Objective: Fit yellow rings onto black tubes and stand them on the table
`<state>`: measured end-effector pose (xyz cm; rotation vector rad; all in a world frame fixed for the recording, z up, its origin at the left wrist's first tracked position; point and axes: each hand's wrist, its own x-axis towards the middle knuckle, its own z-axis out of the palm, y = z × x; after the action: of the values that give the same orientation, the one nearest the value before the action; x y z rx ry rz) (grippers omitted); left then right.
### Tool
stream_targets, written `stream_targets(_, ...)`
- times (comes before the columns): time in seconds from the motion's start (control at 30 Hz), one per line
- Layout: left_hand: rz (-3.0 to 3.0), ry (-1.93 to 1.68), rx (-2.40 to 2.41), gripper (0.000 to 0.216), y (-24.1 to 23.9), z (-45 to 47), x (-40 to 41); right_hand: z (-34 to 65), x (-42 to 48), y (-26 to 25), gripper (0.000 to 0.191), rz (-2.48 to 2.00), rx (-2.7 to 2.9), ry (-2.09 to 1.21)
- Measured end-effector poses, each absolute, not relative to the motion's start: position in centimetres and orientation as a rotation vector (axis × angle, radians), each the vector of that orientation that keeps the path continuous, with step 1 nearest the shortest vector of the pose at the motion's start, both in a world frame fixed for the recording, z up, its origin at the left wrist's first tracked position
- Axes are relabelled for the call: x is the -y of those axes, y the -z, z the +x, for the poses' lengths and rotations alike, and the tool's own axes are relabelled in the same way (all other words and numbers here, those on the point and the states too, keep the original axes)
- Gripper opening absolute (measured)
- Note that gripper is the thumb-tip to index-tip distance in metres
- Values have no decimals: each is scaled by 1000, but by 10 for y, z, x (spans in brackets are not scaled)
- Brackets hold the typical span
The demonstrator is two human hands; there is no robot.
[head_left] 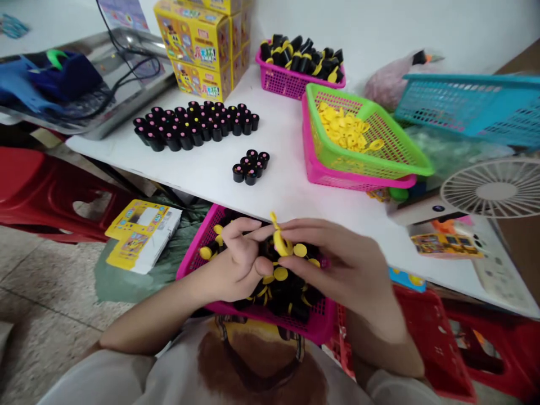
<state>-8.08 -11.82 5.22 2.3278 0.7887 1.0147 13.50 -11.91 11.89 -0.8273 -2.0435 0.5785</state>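
Observation:
Above the pink basket (192,256), my two hands come together in front of my chest. Between the thumb and fingers of my right hand (350,264) is a yellow plastic lid (282,243) with a small tab pointing up. My left hand (240,261) is curled around a small black cup (265,247), mostly covered by the fingers. The lid is held at the end of this cup; whether it is seated on it I cannot tell. Black cups with yellow lids fill the basket below.
Black cups (185,126) stand in rows on the white table (282,197), with a smaller group (251,167) nearer me. A green basket (405,152) holds yellow lids. Behind are a magenta basket (282,81) of lidded cups and yellow boxes (202,50). A fan (498,188) stands right.

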Motion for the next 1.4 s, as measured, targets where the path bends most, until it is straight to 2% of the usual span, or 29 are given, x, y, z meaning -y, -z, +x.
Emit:
stream_targets(0.13,2280,-1034,-724,29,-51,-85,124,120,134,-84,32,-742,2020,-423)
stream_targets(0.3,2015,-1101,-625,22,-43,-78,134,125,136,-71,32,-649,2087,-226)
stream_targets(0.5,1403,-1214,-524,21,-38,-57,140,119,137,-62,40,-685,1982,-227)
stream_targets(0.67,984,-1211,-590,36,-44,-46,143,118,133,-55,47,-646,1964,-256)
stream_targets(0.73,759,-1138,-555,42,-48,-44,143,117,131,-51,53,-621,2001,-286)
stream_targets(0.93,332,-900,-524,57,-57,-37,145,109,135,-42,55,-629,1825,-260)
stream_targets(1.13,407,-913,-451,45,-52,-33,150,107,140,-39,57,-615,1770,-241)
stream_targets(1.3,859,-983,-268,30,-53,-42,152,115,142,-39,57,-820,1712,-636)
stream_targets(1.4,969,-967,-240,33,-51,-44,157,118,138,-43,50,-692,1773,-665)
